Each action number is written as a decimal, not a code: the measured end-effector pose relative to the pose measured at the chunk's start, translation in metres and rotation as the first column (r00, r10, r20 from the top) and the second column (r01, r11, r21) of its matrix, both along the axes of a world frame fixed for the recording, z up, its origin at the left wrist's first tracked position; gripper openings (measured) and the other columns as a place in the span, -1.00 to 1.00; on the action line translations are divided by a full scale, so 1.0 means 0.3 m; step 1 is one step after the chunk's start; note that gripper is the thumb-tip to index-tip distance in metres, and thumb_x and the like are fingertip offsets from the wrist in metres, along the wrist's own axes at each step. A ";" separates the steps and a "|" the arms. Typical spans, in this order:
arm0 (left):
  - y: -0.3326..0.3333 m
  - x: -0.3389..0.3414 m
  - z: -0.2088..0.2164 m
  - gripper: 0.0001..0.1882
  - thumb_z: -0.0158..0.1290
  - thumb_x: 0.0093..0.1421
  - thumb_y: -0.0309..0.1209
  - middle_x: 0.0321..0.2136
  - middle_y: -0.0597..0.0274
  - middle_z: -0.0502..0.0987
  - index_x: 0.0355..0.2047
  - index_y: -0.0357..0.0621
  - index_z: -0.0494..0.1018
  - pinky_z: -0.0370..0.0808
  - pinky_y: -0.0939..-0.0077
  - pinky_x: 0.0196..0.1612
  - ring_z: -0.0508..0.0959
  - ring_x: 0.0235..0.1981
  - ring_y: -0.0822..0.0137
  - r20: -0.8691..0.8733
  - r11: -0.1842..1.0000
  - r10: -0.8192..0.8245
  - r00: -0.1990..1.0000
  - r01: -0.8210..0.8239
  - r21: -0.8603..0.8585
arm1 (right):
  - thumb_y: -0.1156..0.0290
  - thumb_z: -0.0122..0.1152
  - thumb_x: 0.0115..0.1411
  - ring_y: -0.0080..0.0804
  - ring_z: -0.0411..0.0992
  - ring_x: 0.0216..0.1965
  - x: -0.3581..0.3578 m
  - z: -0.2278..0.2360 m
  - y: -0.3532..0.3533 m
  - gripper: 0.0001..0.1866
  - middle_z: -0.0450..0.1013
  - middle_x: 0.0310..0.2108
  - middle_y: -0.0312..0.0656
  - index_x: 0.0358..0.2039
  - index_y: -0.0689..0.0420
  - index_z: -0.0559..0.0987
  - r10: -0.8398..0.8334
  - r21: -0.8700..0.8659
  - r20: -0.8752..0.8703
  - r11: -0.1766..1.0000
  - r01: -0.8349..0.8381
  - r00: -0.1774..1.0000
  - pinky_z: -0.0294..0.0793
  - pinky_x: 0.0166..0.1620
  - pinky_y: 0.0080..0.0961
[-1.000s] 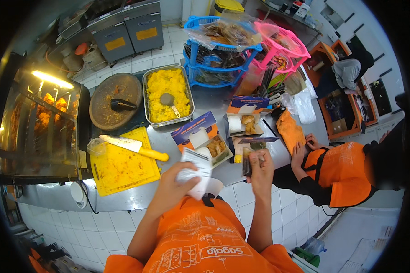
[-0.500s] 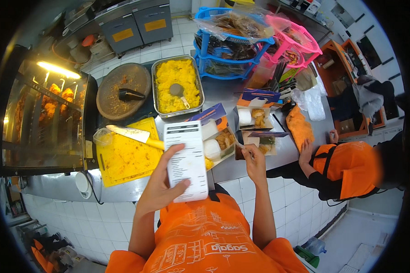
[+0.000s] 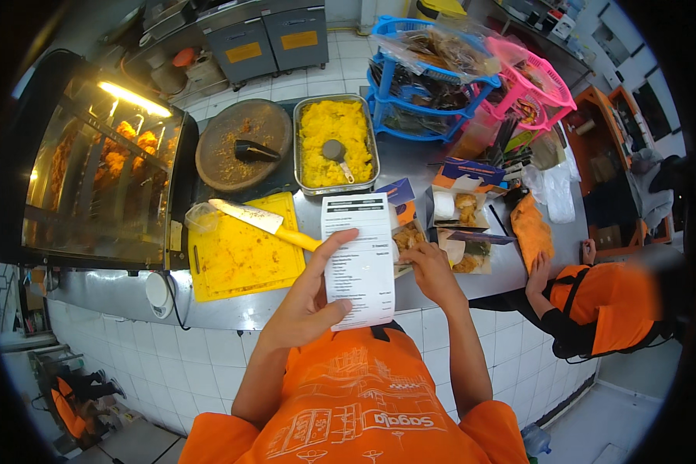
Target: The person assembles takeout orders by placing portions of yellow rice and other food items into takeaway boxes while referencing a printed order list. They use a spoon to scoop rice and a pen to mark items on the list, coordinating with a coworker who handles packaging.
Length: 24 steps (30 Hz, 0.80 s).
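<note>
A long white printed receipt [image 3: 367,271] is upright in front of me. My left hand [image 3: 311,298] grips it by its left edge, fingers behind and thumb in front. My right hand [image 3: 435,274] is curled over an open food box [image 3: 404,213] holding brown fried pieces. Its fingertips are drawn together at the box, and what they pinch is too small to tell. The receipt hides much of that box. Beside it stand two more open boxes, one with white rice [image 3: 444,204] and fried pieces [image 3: 465,207], the other with fried food and greens [image 3: 472,257].
A knife [image 3: 255,219] lies on a yellow cutting board [image 3: 240,267]. Behind are a round chopping block [image 3: 216,166], a metal pan [image 3: 373,166] of yellow rice and blue basket tiers [image 3: 414,127]. A lit display case [image 3: 108,170] stands left. At right, a co-worker's hand [image 3: 540,271] touches an orange cloth [image 3: 530,232].
My right hand has moved left, closer to the receipt and over the nearest box. The receipt remains in my left hand. The whole view has swung, shifting the table rightward in the picture.
</note>
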<state>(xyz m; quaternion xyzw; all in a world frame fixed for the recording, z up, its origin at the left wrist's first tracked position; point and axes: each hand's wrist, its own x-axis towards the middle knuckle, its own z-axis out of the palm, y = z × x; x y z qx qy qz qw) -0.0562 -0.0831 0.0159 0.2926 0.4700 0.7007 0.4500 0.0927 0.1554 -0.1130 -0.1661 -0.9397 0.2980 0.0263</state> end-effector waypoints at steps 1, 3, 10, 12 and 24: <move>0.004 0.001 0.003 -0.10 -0.08 0.04 -0.76 0.27 0.03 0.17 0.43 -0.12 -0.05 0.14 0.35 0.34 0.21 0.31 0.27 -0.011 1.000 -0.006 1.000 0.007 0.015 | 0.67 0.09 0.14 -0.11 0.36 -0.09 -0.001 -0.006 -0.007 -0.70 0.43 -0.23 -0.15 -0.18 0.06 0.63 0.007 0.021 0.023 1.000 -0.007 1.000 0.32 0.02 -0.22; 0.014 -0.001 0.009 -0.09 -0.09 0.03 -0.75 0.27 0.03 0.16 0.43 -0.12 -0.05 0.13 0.34 0.35 0.20 0.31 0.25 -0.033 0.999 -0.019 0.999 0.020 0.036 | 0.66 0.10 0.10 -0.09 0.37 -0.06 -0.004 -0.025 -0.017 -0.73 0.42 -0.22 -0.13 -0.25 0.04 0.63 0.013 0.093 0.029 0.996 -0.016 0.999 0.34 0.03 -0.18; 0.038 0.008 0.027 -0.06 0.03 -0.04 -0.46 0.29 -0.06 0.16 0.41 -0.16 -0.02 0.12 0.27 0.35 0.20 0.33 0.13 -0.002 0.999 -0.006 1.000 0.006 -0.051 | 0.66 0.08 0.06 -0.04 0.36 -0.06 -0.002 -0.120 -0.027 -0.78 0.38 -0.24 -0.06 -0.33 0.09 0.60 0.039 0.170 0.013 0.985 -0.040 0.999 0.38 0.04 -0.13; 0.043 0.005 0.025 -0.06 0.02 -0.04 -0.46 0.30 -0.07 0.16 0.41 -0.16 -0.02 0.12 0.26 0.35 0.19 0.33 0.12 0.002 0.999 -0.012 1.000 0.012 -0.045 | 0.66 0.08 0.06 -0.03 0.36 -0.07 0.003 -0.131 -0.028 -0.78 0.38 -0.24 -0.05 -0.34 0.10 0.60 0.034 0.184 -0.024 0.983 -0.029 0.999 0.38 0.05 -0.13; 0.062 -0.035 -0.029 -0.06 -0.06 -0.04 -0.53 0.28 0.01 0.21 0.43 -0.09 -0.04 0.25 0.39 0.30 0.27 0.31 0.21 0.174 0.998 0.016 0.985 -0.026 0.053 | 0.70 0.05 0.15 -0.11 0.42 -0.11 0.028 -0.042 0.016 -0.74 0.42 -0.21 -0.07 -0.22 0.17 0.62 -0.153 -0.127 -0.136 0.983 0.136 0.979 0.41 -0.01 -0.33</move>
